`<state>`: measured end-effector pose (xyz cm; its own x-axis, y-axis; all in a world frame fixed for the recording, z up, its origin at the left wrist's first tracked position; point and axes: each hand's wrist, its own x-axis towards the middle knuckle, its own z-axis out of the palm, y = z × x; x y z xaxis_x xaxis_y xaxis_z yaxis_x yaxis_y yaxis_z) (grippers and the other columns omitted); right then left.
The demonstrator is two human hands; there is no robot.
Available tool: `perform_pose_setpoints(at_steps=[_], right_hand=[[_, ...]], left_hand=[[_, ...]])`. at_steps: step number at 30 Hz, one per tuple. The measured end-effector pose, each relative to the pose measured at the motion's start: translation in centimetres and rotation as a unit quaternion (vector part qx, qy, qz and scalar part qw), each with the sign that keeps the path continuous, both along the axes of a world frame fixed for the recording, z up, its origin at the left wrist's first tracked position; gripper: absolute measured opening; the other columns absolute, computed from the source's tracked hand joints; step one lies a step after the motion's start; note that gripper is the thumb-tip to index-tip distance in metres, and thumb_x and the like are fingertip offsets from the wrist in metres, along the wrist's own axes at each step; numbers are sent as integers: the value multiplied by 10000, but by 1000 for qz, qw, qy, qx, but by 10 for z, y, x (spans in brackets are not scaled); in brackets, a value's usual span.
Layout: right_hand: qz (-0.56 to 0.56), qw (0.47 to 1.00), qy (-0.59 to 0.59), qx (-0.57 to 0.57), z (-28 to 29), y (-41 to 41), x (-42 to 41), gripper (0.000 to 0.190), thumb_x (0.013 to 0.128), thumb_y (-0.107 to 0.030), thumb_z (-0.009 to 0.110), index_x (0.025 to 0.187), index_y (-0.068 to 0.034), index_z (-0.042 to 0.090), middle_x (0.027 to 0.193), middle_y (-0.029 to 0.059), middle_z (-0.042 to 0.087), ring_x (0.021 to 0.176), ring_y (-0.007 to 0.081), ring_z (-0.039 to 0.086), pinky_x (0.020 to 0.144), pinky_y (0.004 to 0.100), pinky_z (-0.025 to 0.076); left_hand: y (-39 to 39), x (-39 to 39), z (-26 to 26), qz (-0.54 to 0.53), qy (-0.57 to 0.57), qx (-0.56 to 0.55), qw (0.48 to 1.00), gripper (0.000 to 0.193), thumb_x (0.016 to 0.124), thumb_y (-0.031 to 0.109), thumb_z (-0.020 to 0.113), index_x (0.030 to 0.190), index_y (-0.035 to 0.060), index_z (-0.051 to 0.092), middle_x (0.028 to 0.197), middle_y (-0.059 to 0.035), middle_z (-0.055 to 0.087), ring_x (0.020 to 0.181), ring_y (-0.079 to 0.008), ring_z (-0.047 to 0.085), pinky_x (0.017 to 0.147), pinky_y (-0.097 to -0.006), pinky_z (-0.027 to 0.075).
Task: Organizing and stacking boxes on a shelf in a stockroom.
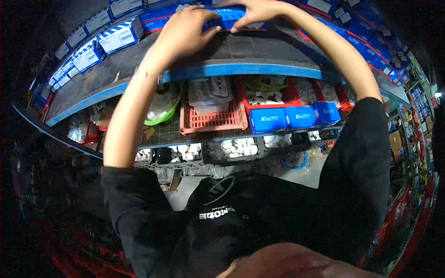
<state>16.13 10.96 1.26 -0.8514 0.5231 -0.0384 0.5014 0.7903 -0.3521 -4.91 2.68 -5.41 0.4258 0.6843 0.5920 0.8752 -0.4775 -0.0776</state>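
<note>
On the dark top shelf (240, 50), a blue cardboard box (231, 14) marked MPE lies between my two hands. My left hand (187, 29) is at its left end, with the thumb and index finger bent towards it. At the right end, my right hand (259, 12) has its thumb low and its fingers spread over the box, some cut off by the picture's top edge. Blur hides whether either hand grips the box or only touches it. More blue boxes (153, 21) stand just left of it.
White-and-blue labelled boxes (120, 36) line the left; blue boxes (361, 45) line the right. A blue shelf edge (250, 68) runs before me. Below are a pink basket (213, 129), a green basin (161, 120), three MPE boxes (267, 120) and black crates (180, 160) of white parts.
</note>
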Motion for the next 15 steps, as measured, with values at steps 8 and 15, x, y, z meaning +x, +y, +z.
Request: perform_pose_setpoints(at_steps=[8, 15], right_hand=[[-40, 966, 38, 254, -29, 76, -15, 688, 680, -584, 763, 1151, -93, 658, 806, 141, 696, 699, 286, 663, 656, 396, 523], [-112, 918, 51, 377, -40, 83, -6, 691, 716, -677, 678, 1060, -78, 693, 1035, 209, 677, 959, 386, 644, 821, 445, 510]], left_hand=[[78, -31, -1, 99, 220, 125, 962, 437, 795, 110, 623, 1216, 225, 650, 1112, -79, 681, 1136, -239, 596, 1155, -542, 206], [120, -28, 5, 158, 252, 193, 935, 65, 804, 178, 623, 850, 147, 656, 887, -96, 692, 1014, -262, 637, 1057, -572, 338]])
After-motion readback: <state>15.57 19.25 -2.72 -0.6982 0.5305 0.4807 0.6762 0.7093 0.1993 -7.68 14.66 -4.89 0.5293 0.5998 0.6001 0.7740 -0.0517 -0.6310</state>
